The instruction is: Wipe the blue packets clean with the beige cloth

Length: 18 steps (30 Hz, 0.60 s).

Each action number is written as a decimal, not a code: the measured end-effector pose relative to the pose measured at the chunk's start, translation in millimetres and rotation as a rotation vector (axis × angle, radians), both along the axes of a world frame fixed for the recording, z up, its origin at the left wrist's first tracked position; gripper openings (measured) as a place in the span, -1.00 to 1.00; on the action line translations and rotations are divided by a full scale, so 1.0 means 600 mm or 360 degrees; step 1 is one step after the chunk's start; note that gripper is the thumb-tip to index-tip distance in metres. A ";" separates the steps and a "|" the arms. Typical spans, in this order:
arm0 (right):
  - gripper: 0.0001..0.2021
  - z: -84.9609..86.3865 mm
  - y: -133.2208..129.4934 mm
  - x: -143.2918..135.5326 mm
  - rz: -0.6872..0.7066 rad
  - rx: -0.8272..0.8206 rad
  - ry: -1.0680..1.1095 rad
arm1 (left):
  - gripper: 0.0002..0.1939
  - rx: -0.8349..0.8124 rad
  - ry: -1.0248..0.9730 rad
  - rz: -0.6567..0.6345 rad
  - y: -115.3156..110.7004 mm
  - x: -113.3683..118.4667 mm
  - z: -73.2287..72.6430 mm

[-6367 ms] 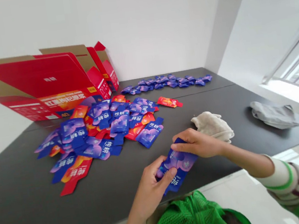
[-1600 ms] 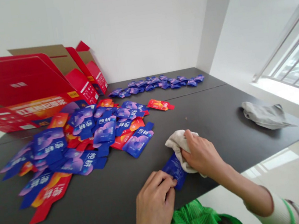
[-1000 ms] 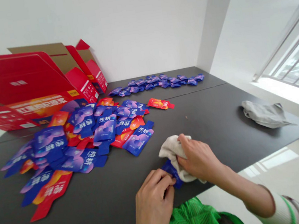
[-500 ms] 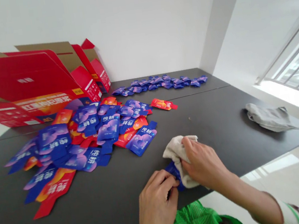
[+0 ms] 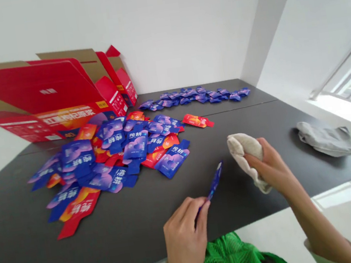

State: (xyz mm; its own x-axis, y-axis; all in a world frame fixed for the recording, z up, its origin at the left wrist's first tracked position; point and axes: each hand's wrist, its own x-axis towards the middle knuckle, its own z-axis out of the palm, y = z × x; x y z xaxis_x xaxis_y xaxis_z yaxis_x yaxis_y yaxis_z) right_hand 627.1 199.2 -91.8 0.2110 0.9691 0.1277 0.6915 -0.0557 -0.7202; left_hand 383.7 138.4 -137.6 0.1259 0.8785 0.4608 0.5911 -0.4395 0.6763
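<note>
Pinched in my left hand is a blue sachet, turned edge-on above the table near its front edge. My right hand grips a folded cream cloth to the right, apart from the sachet. Beyond my left hand lies a loose pile of blue sachets and red-orange sachets with flat spouts. One red sachet lies by itself to the right of the pile.
Open red cartons stand at the back left. Several blue sachets form a row along the back. A grey cloth lies crumpled on the right of the dark table. Green mesh shows below the front edge.
The cream cloth has come off the blue sachet and moved right and up with my right hand. My left hand has lifted the sachet and tipped it edge-on. The view has shifted slightly.
</note>
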 end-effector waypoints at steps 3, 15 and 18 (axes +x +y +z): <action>-0.58 -0.003 -0.039 -0.028 -0.0009 0.0072 0.0053 | -0.80 -0.0248 -0.0017 0.0267 -0.010 0.011 0.007; -0.59 -0.053 -0.016 -0.109 0.0398 -0.0080 -0.1008 | -0.75 -0.0506 0.0542 0.0216 0.000 0.019 0.007; -0.64 -0.056 -0.019 -0.101 0.0600 -0.0083 -0.0887 | -0.78 -0.0486 0.0552 0.0205 0.004 0.022 0.006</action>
State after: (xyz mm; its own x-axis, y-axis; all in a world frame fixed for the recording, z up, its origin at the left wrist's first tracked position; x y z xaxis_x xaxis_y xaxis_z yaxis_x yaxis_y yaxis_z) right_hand 566.7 187.7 -125.7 -0.2266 0.9714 0.0704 0.9379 0.2372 -0.2531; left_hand 397.1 140.5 -134.2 0.1077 0.9857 0.1295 0.8415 -0.1597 0.5161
